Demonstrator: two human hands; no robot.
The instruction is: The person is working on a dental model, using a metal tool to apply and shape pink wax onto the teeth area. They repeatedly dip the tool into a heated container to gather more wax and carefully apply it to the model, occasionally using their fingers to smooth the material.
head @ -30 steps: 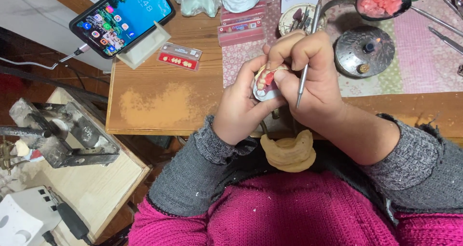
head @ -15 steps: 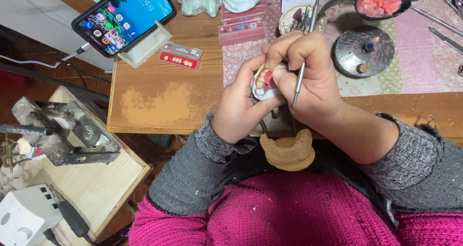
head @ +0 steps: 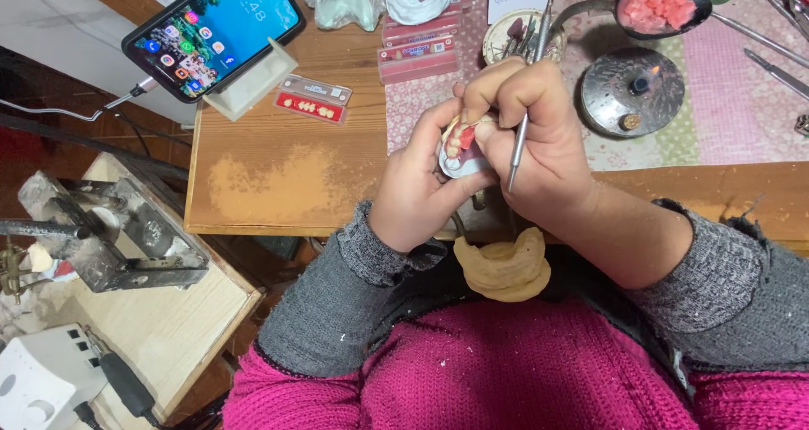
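A wooden surface (head: 286, 173) fills the upper half of the view, with a pale worn patch near its front edge and a pink patterned mat (head: 742, 110) covering its right part. Below its left corner stands a lower pale bench (head: 160, 329) carrying a grey metal vise (head: 109, 236) and a white box (head: 38, 388) with a black plug.

At the top left of the surface a smartphone (head: 215, 26) leans on a white stand (head: 253, 80), screen lit, a cable running off its left end. Just beside the stand lies a red card of artificial teeth (head: 312, 101). On the mat sits a round metal spirit burner (head: 634, 91) with a small flame, and behind it a spoon-like ladle (head: 661, 9) holding pink wax. A tan, horseshoe-shaped plaster cast (head: 504, 266) rests at the edge of the surface, close to the person's magenta sweater.

Above that cast, the left hand (head: 417, 190) cups a small denture model (head: 462, 144), its fingers wrapped round it from below, teeth and pink wax showing. The right hand (head: 539, 139) touches the model from the right, its fingers closed on a thin metal wax carver (head: 518, 148) that runs nearly upright through the fist.
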